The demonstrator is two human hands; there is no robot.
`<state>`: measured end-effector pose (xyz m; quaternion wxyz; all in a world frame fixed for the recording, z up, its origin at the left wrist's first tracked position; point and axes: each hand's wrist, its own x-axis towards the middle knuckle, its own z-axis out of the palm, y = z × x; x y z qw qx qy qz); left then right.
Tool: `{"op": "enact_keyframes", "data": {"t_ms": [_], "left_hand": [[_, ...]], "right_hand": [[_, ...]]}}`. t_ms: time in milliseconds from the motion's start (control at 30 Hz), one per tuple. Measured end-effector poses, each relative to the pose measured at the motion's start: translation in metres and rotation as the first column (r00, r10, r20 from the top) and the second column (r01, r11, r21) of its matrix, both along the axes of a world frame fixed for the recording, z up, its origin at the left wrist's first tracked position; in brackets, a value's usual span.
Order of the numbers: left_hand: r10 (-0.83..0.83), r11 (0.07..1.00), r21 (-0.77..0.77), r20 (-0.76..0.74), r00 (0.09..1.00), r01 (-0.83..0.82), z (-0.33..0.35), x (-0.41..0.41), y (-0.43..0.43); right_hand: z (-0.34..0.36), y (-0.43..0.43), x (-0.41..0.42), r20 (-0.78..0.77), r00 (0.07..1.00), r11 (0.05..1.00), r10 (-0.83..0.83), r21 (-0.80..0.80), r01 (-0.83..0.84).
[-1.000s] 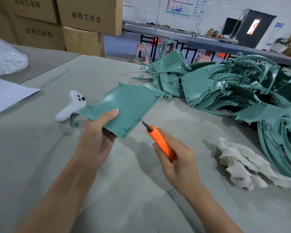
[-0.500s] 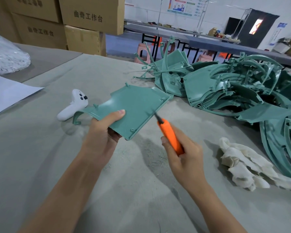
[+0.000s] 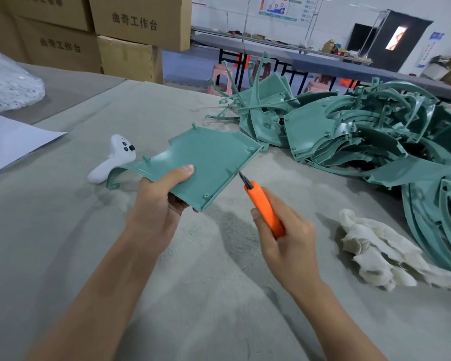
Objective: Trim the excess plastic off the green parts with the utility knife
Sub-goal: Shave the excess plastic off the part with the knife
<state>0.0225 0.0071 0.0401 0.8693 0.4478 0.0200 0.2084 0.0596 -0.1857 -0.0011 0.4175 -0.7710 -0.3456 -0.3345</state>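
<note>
Green part (image 3: 208,162) gripped in left hand (image 3: 159,204); right hand (image 3: 287,238) clasps utility knife (image 3: 263,207), blade tip at part's right edge.

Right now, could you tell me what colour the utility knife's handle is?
Orange, clearest in the head view: utility knife.

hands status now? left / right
Left hand: grips the green part, thumb on top, held above the table.
Right hand: grips the orange utility knife, blade tip at the part's right edge.
</note>
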Motion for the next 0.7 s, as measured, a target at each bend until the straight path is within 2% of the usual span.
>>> {"op": "enact_keyframes", "data": {"t_ms": [133, 333, 533, 700], "left_hand": [[0.03, 0.999, -0.024, -0.007, 1.0, -0.03, 0.001, 0.0, 0.003], [-0.007, 1.0, 0.005, 0.01, 1.0, 0.007, -0.002, 0.001, 0.0], [0.053, 0.999, -0.012, -0.003, 0.999, -0.053, -0.004, 0.003, 0.002], [0.022, 0.998, 0.059, -0.001, 1.0, -0.022, -0.004, 0.003, -0.001]], "right_hand": [[-0.002, 0.003, -0.009, -0.019, 0.995, 0.991, 0.101, -0.086, -0.102], [0.003, -0.004, 0.007, -0.087, 0.996, 0.999, -0.031, 0.017, 0.033], [-0.007, 0.0, -0.006, -0.085, 0.99, 0.988, 0.116, -0.096, -0.124], [0.0, -0.003, 0.002, -0.111, 0.994, 0.999, 0.006, 0.035, -0.002]]}}
